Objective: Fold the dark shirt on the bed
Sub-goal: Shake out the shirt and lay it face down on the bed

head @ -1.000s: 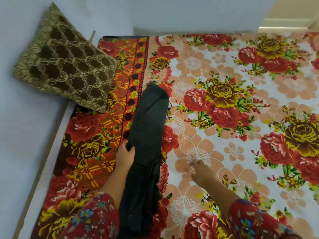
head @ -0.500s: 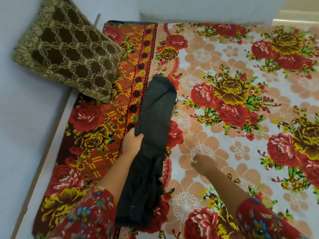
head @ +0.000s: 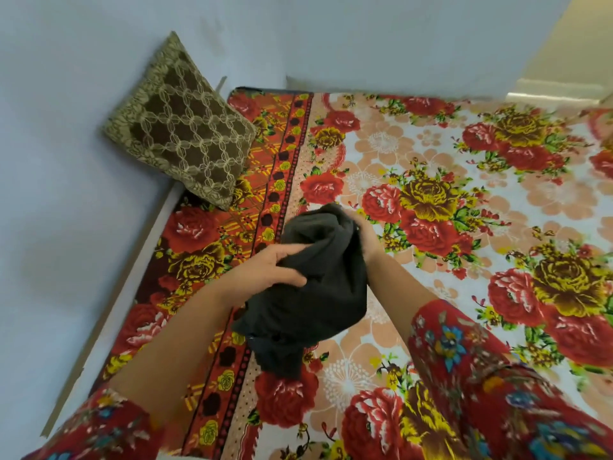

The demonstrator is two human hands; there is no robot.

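Observation:
The dark shirt (head: 318, 287) is bunched into a thick folded bundle, lifted above the floral bedsheet (head: 431, 200) near the bed's left side. My left hand (head: 265, 270) grips its left side, fingers spread over the cloth. My right hand (head: 363, 237) holds the upper right edge, mostly hidden behind the fabric. A loose end of the shirt hangs down toward me.
A brown and gold patterned cushion (head: 182, 134) leans against the pale wall (head: 66, 194) at the bed's far left corner. The bed's left edge runs along that wall. The sheet stretches wide to the right.
The shirt lay as a long strip on the bed with my left hand on it and my right hand on the sheet. Now both hands hold it, doubled over and lifted.

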